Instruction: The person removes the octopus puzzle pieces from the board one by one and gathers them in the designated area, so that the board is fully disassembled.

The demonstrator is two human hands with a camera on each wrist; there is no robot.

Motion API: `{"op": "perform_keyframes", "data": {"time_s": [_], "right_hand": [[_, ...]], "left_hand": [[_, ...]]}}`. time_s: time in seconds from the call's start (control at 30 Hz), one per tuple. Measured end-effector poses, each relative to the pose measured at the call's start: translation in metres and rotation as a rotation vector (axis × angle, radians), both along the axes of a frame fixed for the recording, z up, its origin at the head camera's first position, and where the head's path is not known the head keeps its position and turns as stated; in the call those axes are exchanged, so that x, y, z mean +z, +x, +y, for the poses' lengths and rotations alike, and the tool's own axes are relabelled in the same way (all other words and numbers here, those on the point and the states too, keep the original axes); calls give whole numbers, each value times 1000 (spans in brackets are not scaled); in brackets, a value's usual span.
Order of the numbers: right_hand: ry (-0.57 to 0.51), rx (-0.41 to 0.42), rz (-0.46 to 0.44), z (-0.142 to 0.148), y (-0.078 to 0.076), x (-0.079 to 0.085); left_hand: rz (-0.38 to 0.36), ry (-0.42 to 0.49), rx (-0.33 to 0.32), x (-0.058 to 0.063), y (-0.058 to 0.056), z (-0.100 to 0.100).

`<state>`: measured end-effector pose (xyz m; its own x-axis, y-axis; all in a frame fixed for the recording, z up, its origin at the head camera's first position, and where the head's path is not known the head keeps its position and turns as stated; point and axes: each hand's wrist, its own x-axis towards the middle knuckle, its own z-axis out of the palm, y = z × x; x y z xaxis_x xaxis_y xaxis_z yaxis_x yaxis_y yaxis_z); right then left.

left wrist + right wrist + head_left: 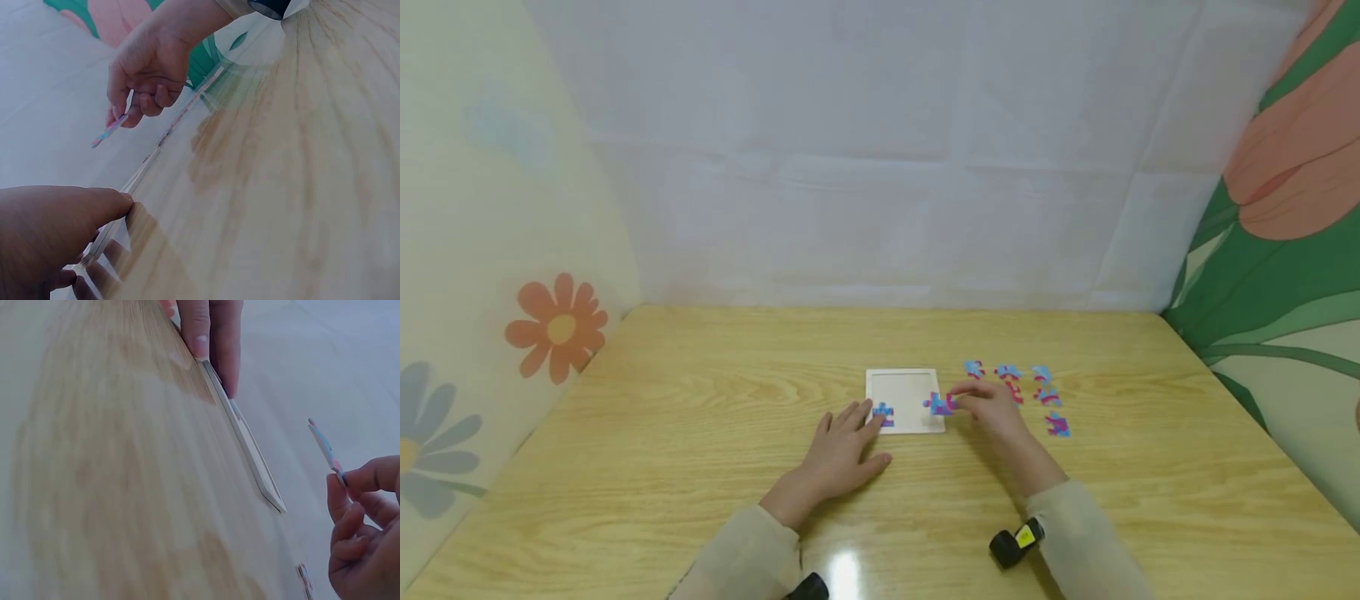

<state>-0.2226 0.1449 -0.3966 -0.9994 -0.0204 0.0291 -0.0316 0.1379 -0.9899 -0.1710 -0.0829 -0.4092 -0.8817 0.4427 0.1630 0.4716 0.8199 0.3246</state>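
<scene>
A white puzzle tray [904, 390] lies flat on the table in the head view. One blue and purple jigsaw piece [883, 410] sits in its lower left corner. My left hand [837, 457] rests at the tray's left side, fingers spread, with a fingertip touching that piece. Between thumb and fingers, my right hand [994, 410] pinches another jigsaw piece [938, 405] over the tray's right edge. The right wrist view shows this pinched piece [322, 444] raised above the tray [251, 450], apart from it. In the left wrist view the left thumb [115, 203] lies near the tray's edge.
Several loose blue and pink jigsaw pieces [1047, 396] lie on the wooden table [700, 392] right of the tray, some partly behind the right hand. A white cloth [880, 208] hangs behind the table. Flower-patterned panels [557, 200] flank it.
</scene>
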Motion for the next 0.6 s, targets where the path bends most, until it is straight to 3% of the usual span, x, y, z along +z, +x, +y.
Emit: {"op": "perform_keyframes", "data": {"time_s": [0.2, 0.47, 0.6], "right_hand": [[-66, 45, 83, 19, 4, -3], [-22, -11, -71, 33, 14, 12], [0, -20, -94, 44, 16, 15]], "left_hand": [[2, -4, 5, -1, -1, 0], [6, -4, 12, -2, -1, 0], [10, -6, 13, -2, -1, 0]]}}
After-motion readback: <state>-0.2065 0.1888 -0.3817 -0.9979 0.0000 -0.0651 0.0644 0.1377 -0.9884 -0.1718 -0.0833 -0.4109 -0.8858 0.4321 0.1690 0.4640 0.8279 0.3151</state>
